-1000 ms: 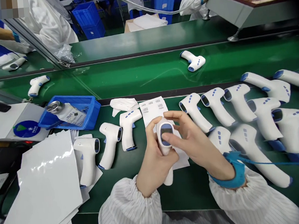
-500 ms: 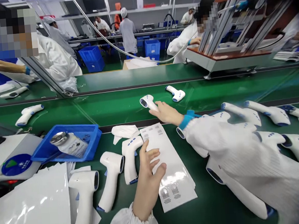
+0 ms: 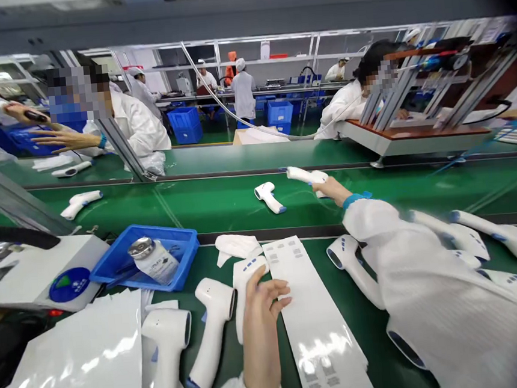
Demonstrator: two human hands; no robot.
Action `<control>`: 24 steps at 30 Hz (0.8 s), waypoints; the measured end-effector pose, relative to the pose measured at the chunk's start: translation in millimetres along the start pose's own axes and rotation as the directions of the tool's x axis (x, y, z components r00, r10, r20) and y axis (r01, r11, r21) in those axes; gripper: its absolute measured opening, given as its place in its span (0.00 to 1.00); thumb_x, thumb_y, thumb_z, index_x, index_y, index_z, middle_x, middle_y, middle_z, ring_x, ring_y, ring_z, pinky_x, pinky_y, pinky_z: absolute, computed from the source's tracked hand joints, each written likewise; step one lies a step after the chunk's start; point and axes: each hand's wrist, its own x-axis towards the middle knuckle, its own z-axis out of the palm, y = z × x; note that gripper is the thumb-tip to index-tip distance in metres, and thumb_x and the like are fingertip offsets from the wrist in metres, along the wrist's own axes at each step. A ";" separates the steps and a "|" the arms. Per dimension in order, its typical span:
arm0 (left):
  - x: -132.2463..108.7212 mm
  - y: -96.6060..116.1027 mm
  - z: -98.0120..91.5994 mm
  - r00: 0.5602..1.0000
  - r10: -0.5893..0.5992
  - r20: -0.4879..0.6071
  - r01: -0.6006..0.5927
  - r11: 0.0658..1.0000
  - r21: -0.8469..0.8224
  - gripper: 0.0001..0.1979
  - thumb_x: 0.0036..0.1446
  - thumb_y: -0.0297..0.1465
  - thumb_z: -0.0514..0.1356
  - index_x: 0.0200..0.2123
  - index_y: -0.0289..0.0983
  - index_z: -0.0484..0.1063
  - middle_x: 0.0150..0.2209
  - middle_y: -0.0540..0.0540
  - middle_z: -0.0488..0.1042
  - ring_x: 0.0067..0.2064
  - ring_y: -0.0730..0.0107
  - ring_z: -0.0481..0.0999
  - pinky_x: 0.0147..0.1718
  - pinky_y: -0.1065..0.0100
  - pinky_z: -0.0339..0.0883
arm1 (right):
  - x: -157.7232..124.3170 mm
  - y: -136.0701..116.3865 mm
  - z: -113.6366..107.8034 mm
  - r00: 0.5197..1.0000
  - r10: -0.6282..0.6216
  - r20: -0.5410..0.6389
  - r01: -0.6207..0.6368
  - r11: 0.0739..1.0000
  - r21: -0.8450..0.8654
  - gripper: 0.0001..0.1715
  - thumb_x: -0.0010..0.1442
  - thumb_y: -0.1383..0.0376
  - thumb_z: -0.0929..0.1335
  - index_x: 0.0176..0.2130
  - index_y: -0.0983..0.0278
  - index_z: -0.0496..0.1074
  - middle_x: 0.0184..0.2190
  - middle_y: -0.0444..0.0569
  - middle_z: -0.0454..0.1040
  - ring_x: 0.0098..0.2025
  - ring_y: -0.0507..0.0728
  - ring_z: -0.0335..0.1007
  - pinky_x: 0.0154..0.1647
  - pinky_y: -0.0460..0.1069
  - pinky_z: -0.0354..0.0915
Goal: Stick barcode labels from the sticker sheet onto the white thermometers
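Note:
My right hand is stretched far out over the green conveyor belt and is closed on a white thermometer gun, lifted just above the belt. Another white thermometer gun lies on the belt just left of it. My left hand hovers open, fingers spread, over the near bench between a white thermometer gun and a long sheet of labels.
Two more thermometer guns lie left of my left hand, and several lie at the right. A blue tray holds a small bottle. White glossy sheets cover the near left. Other people in white coats work across the belt.
My right hand left one thermometer gun on the belt, moved right and took hold of another. My left hand stayed over the label sheet. The view tilted upward.

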 end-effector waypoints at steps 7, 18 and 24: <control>-18.4 14.5 27.1 0.891 -0.239 0.387 0.349 0.905 -0.243 0.35 0.55 0.39 0.61 0.64 0.40 0.54 0.42 0.40 0.73 0.36 0.62 0.76 0.29 0.62 0.73 | -120.3 11.6 -0.5 0.649 -0.494 0.579 0.495 0.852 0.172 0.30 0.50 0.71 0.72 0.53 0.61 0.69 0.46 0.46 0.74 0.46 0.57 0.72 0.46 0.52 0.69; -44.7 -20.2 27.6 0.989 -0.147 -0.030 0.149 0.940 0.306 0.41 0.56 0.37 0.64 0.67 0.50 0.46 0.31 0.52 0.67 0.23 0.74 0.65 0.21 0.70 0.67 | -274.3 97.3 44.5 0.875 -0.390 0.287 0.380 0.920 0.092 0.09 0.63 0.70 0.66 0.38 0.59 0.76 0.41 0.49 0.77 0.43 0.59 0.75 0.44 0.56 0.73; -44.4 -31.1 32.7 0.997 -0.066 -0.027 0.071 0.940 0.333 0.36 0.57 0.38 0.63 0.65 0.51 0.50 0.36 0.50 0.68 0.17 0.80 0.59 0.18 0.70 0.60 | -273.5 101.1 55.2 0.890 -0.394 0.230 0.357 0.915 0.186 0.11 0.65 0.67 0.65 0.35 0.59 0.78 0.39 0.50 0.78 0.41 0.59 0.74 0.41 0.57 0.72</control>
